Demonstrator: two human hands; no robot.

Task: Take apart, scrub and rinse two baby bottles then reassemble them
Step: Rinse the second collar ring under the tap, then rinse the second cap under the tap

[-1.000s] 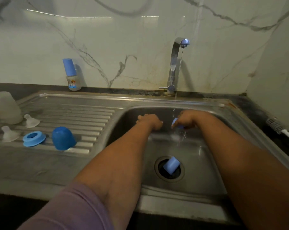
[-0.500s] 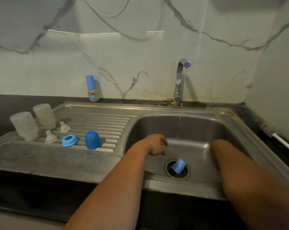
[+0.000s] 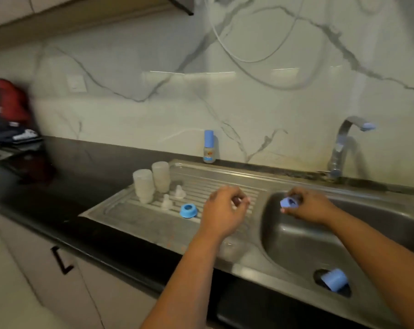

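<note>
Two clear bottle bodies [image 3: 143, 185] [image 3: 161, 176] stand upside down on the steel drainboard [image 3: 130, 217]. Beside them are two clear nipples [image 3: 180, 192] [image 3: 166, 201] and a blue collar ring [image 3: 188, 210]. My right hand [image 3: 308, 207] pinches a second blue collar ring [image 3: 289, 202] above the sink's left rim. A blue cap [image 3: 334, 283] lies tilted in the drain hole. My left hand [image 3: 225, 210] hovers over the drainboard right of the lying ring, fingers loosely curled, with nothing visible in it. It covers the spot where the other blue cap stood.
A small bottle with a blue cap [image 3: 209, 147] stands against the marble wall behind the drainboard. The faucet [image 3: 341, 148] rises at the back of the sink basin [image 3: 296, 245]. Black counter runs left to a red and dark bundle [image 3: 8, 115].
Both hands rose out of the basin. The right one came up holding the blue ring, and the left one moved over the drainboard. The view swung left.
</note>
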